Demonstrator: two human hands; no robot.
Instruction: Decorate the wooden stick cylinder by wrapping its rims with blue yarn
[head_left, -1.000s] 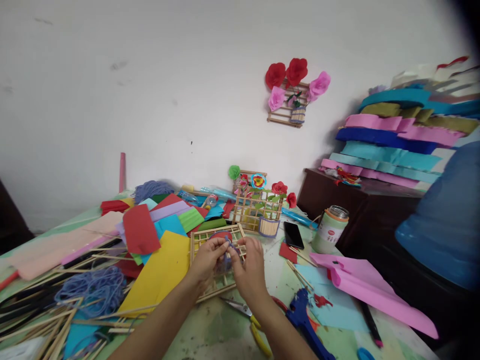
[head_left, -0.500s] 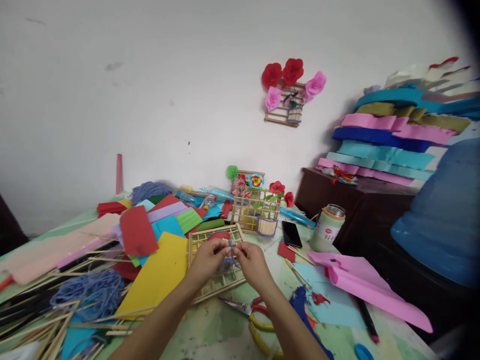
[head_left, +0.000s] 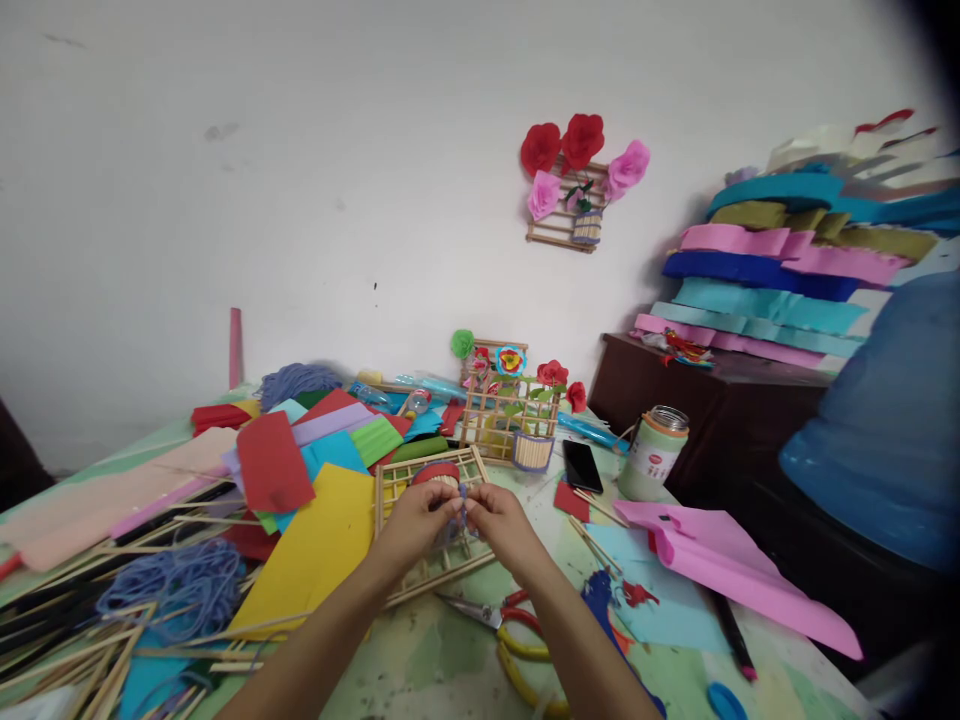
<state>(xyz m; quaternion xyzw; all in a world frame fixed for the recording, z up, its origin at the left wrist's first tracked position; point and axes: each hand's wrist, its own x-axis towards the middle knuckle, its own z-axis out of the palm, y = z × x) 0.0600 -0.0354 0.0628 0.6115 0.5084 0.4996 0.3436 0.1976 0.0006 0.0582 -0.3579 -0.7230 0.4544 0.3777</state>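
A wooden stick lattice frame lies flat on the table in front of me, with a small red-rimmed stick basket on it. My left hand and my right hand meet over the frame. Both are closed in a pinch on a strand of blue-purple yarn beside the basket. The fingertips nearly touch each other. Under the hands the lower part of the frame is hidden.
Coloured paper sheets, loose sticks and a yarn bundle cover the left. Scissors, a blue glue gun, a phone, a jar and pink paper lie right. A finished flower frame stands behind.
My hands have drawn closer together over the frame and shifted slightly up, still pinching the yarn. The view has dipped a little.
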